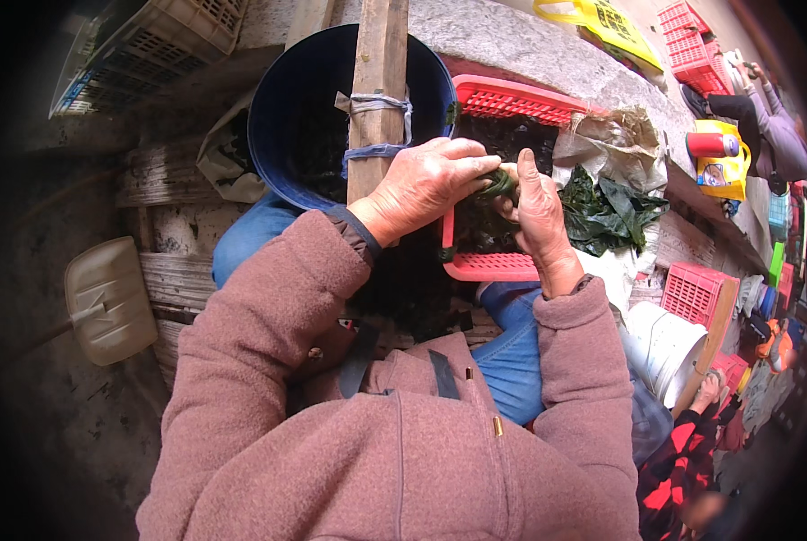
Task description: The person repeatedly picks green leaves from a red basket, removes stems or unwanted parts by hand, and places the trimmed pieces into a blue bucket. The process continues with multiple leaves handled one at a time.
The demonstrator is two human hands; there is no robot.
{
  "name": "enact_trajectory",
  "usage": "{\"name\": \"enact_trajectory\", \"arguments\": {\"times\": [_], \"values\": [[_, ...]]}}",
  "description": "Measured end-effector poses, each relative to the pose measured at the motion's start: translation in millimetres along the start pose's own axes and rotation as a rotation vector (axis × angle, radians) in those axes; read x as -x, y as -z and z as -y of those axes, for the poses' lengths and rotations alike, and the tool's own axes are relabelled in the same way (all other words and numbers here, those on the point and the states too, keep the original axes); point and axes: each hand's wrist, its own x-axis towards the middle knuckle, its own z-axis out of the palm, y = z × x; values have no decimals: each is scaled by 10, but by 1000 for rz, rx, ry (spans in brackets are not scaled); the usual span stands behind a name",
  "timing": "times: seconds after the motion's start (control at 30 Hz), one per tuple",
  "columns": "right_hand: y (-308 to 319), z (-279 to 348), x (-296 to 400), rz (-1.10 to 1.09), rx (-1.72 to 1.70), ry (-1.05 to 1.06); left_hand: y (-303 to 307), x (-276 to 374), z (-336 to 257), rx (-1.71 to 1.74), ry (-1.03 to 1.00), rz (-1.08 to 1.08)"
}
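Observation:
Between my two hands is a small dark green bundle of wet leaves, perhaps kelp [496,184]. My left hand [430,177] grips its left end with bent fingers. On its right end are the curled fingers of my right hand [538,209], thumb pointing up. Under the hands lies a red plastic basket [488,266] holding dark, wet leafy material. Broad dark green leaves [609,211] rest on pale woven sacking [613,145] to the right. A wooden board [379,67] with blue and white ties crosses a blue barrel [261,135] with dark contents.
A plastic crate [180,34] stands upper left, a beige shovel blade [109,301] at the left. To the right are a white bucket [667,345], a pink crate [694,291] and yellow bags [606,30]. Other people sit at the right edge.

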Motion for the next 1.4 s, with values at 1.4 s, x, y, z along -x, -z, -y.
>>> {"name": "enact_trajectory", "arguments": {"times": [1.4], "values": [[-1146,174,-738,379,659,333,1217,531,566,218,626,-41]]}}
